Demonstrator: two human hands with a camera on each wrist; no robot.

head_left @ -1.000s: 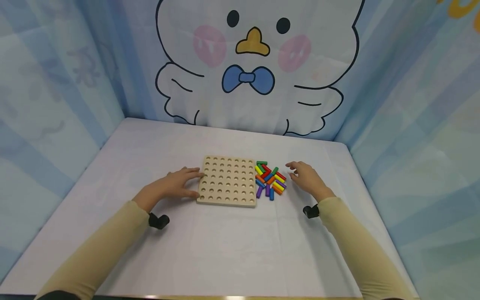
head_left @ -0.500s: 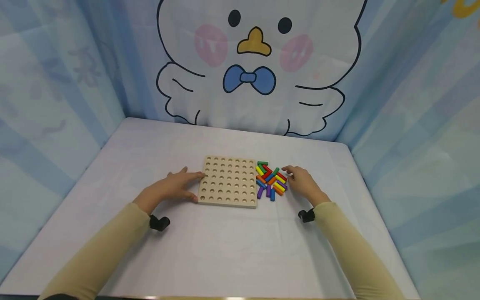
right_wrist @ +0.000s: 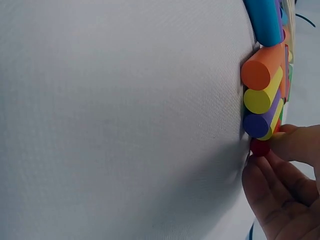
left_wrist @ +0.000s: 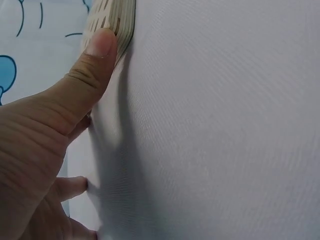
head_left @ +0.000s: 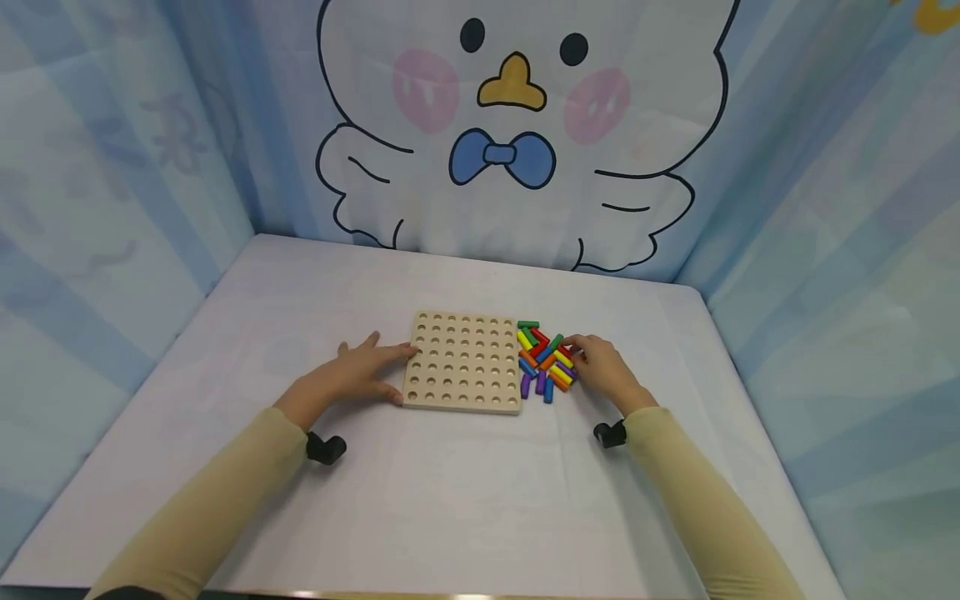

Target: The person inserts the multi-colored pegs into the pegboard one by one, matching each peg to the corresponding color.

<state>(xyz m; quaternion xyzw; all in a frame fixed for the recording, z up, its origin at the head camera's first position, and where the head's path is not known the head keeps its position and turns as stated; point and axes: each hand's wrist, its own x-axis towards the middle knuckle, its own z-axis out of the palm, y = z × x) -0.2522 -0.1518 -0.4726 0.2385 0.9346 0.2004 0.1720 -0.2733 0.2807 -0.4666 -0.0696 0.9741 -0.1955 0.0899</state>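
A pale wooden pegboard [head_left: 462, 362] with rows of round holes lies flat on the table. My left hand [head_left: 347, 377] rests at the board's left side with fingers spread. Its index fingertip reaches the left edge and its thumb [left_wrist: 92, 67] touches the near corner. Against the right side of the board lies a loose pile of coloured pegs [head_left: 541, 357]. My right hand [head_left: 602, 367] is at the pile's right side, where thumb and fingers pinch a red peg [right_wrist: 260, 147] by its end. Beside that peg lie a purple peg [right_wrist: 256, 125], a yellow peg [right_wrist: 258, 101] and an orange peg [right_wrist: 256, 75].
The white-covered table [head_left: 465, 500] carries the board and pegs. Behind it hangs a curtain with a cartoon bird [head_left: 510, 108], and blue curtains [head_left: 840, 275] close off both sides. Black wrist cameras [head_left: 326, 449] sit below each hand.
My right hand has moved left to the pegs, and its fingers have closed round a red one. My left hand has stayed at the board while the view shifted slightly.
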